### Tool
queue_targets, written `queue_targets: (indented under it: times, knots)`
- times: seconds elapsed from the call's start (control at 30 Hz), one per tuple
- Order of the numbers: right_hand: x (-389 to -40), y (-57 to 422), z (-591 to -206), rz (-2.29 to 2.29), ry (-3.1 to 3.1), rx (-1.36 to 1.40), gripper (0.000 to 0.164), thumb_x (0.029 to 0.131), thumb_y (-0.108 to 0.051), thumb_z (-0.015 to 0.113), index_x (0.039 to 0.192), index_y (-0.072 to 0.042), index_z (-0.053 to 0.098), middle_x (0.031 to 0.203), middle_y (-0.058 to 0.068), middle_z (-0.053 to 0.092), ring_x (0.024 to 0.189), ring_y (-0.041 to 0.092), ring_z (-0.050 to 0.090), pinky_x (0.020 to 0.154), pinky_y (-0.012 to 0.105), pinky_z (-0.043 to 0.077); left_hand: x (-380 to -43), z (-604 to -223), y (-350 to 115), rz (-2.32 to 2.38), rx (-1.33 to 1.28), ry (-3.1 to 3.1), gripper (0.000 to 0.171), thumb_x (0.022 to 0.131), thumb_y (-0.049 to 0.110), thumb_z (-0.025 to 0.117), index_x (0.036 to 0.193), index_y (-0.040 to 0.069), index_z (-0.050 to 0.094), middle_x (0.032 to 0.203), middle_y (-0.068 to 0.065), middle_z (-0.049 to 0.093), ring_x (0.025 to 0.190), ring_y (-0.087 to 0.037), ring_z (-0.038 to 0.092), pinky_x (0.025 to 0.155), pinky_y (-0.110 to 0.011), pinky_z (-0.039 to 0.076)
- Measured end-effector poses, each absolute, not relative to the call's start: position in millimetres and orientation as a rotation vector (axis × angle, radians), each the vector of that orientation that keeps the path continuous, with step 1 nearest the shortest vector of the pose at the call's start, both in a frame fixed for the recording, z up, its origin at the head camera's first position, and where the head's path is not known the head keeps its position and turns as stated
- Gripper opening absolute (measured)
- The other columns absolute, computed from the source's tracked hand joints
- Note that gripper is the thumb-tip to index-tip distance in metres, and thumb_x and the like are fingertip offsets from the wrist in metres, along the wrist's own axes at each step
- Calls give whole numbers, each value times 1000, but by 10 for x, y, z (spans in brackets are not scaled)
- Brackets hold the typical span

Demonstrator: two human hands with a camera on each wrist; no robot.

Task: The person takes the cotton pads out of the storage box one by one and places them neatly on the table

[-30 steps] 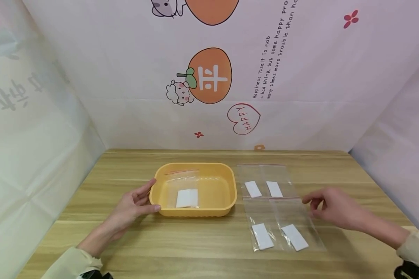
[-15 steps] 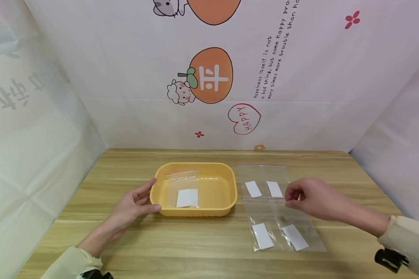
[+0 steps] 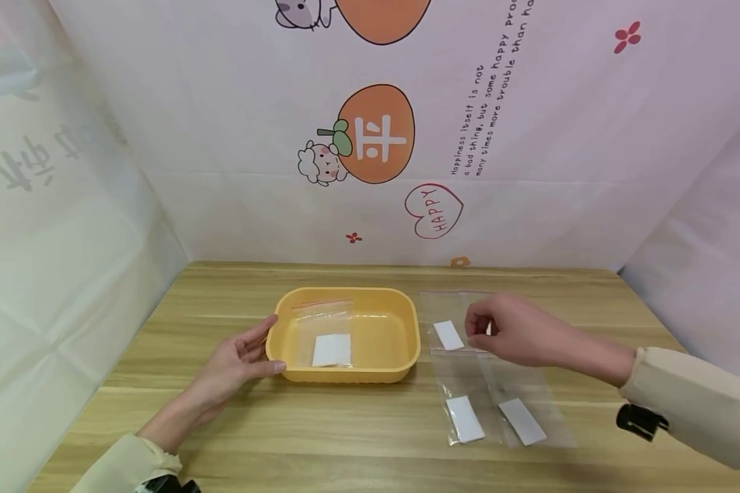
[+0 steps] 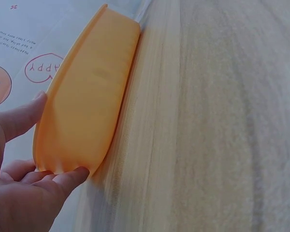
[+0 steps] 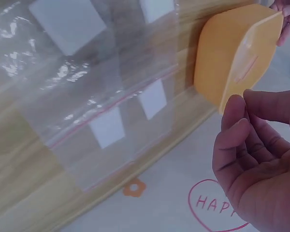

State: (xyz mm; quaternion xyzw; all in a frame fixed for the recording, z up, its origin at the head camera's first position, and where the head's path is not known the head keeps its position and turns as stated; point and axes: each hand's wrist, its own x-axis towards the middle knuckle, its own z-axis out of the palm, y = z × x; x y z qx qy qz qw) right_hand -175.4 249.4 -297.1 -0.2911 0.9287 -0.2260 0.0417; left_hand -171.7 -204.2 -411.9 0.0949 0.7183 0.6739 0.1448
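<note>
My left hand [image 3: 225,370] grips the left end of a yellow plastic tray [image 3: 385,339], thumb and fingers round its rim and side [image 4: 87,96]. Inside the tray lies a clear zip bag [image 3: 323,318] holding a white card [image 3: 331,350]. My right hand [image 3: 521,332] hovers over the clear zip bags to the right of the tray. Its thumb and forefinger tips meet, the other fingers curl, and nothing shows between them in the right wrist view. Several bags with a white card [image 3: 449,335] in each lie in two rows; the hand hides the far right card in the head view.
A wood-grain table [image 3: 345,438] carries everything. A white printed cloth [image 3: 253,226] rises behind its far edge, and more cloth hangs at both sides. Red zip lines cross the bags [image 5: 111,108] on the table.
My right hand has moved left from the right edge of the bags to above the far row, covering the far right card. The left hand, tray and bags keep their places.
</note>
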Motion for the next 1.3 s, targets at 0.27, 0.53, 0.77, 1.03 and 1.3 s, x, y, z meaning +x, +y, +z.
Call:
queue_targets:
  times: [0.27, 0.53, 0.77, 1.03, 1.3]
  knots:
    - [-2006, 2124, -2905, -715, 2801, -951, 13, 90, 0, 73, 87, -13, 70, 79, -7, 68, 70, 11, 62, 61, 28, 54, -1715, -4122, -2049, 1944, 281, 2067, 97, 92, 7, 82, 167, 2, 20, 173, -19, 13, 154, -37, 24, 110, -26, 43]
    - [-2340, 1703, -3044, -704, 2651, -1010, 26, 93, 5, 66, 118, 1, 68, 98, 4, 74, 85, 18, 70, 75, 31, 60, -1713, -4136, -2065, 1951, 291, 2067, 97, 93, 7, 81, 167, 1, 19, 173, -19, 13, 155, -37, 23, 111, -26, 41]
    - [-2554, 1308, -3163, -696, 2523, -1044, 38, 89, 14, 57, 125, 6, 63, 111, 15, 75, 97, 25, 72, 83, 31, 61, -1719, -4125, -2076, 1943, 286, 2083, 97, 93, 8, 82, 167, 2, 20, 173, -19, 14, 155, -37, 23, 112, -27, 40]
    - [-2723, 1090, -3350, -645, 2443, -998, 45, 89, 15, 53, 134, 8, 59, 126, 20, 72, 108, 33, 68, 87, 30, 56, -1747, -4137, -2062, 1945, 281, 2070, 97, 92, 7, 82, 167, 2, 20, 173, -20, 13, 155, -38, 22, 112, -28, 40]
    - [-2716, 954, -3471, -576, 2397, -904, 46, 91, 11, 58, 136, 4, 57, 128, 16, 70, 111, 28, 64, 100, 35, 55, -1748, -4146, -2058, 1941, 278, 2076, 97, 92, 7, 82, 167, 1, 20, 173, -21, 13, 155, -38, 23, 112, -28, 40]
